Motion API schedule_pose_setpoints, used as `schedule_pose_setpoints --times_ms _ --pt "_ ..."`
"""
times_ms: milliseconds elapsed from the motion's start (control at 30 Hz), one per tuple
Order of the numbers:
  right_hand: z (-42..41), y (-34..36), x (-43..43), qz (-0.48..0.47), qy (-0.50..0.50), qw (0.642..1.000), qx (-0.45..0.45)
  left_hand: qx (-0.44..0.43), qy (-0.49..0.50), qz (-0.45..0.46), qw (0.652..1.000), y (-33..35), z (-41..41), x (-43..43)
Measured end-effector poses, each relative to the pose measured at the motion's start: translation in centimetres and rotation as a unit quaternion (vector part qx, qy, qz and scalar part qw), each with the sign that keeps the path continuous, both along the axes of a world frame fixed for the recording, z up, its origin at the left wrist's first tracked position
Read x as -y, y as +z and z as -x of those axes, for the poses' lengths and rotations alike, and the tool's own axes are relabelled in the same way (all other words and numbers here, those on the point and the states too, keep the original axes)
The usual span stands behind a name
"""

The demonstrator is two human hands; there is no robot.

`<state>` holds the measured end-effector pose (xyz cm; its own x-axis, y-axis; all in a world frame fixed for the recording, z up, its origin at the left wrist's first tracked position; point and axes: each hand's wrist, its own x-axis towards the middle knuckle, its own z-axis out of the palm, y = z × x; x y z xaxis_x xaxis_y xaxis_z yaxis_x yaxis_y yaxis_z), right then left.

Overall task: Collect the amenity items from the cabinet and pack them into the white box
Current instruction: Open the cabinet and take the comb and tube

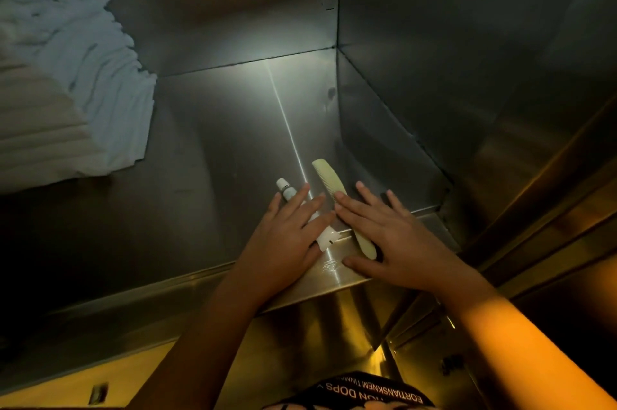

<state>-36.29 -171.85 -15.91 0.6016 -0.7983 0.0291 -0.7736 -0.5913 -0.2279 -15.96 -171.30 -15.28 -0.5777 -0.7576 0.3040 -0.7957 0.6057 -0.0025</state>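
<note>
Small white squeeze tube with a pale cap [289, 192], flat on the brushed stainless steel cabinet shelf [217, 142], near the front edge, cap end pointing toward the back. Just right of it, not touching, a pale yellow-green plastic comb [329, 179], also flat on the shelf, lengthwise front to back, teeth toward the tube. Left hand [287, 236] open, fingers straight, laid across the tube's middle, with the cap end and crimped tail sticking out either side. Right hand [387, 236] open too, fingers spread, lying over the comb's near half, with the handle tip showing beside the thumb. Fingertips of both hands almost meeting between the two items. Neither item gripped, as far as can be told; contact under the palms hidden. Right of the comb, the cabinet's steel side wall [434, 42]. Far left on the same shelf, well apart, a tall stack of folded white towels [66, 92]. At the bottom edge, a black shirt with white lettering [367, 393], unreadable.
</note>
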Motion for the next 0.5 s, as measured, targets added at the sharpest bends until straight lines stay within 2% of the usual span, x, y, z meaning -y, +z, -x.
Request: schedule_pose_setpoints --times_ms 300,500 --pt "0.4 -0.7 -2.0 0.017 0.011 0.999 0.049 0.008 -0.014 0.037 0.999 -0.6 0.3 -1.6" --pt "0.8 -1.3 -2.9 0.052 0.015 0.996 0.070 -0.027 -0.012 0.058 0.998 -0.6 0.7 -2.8"
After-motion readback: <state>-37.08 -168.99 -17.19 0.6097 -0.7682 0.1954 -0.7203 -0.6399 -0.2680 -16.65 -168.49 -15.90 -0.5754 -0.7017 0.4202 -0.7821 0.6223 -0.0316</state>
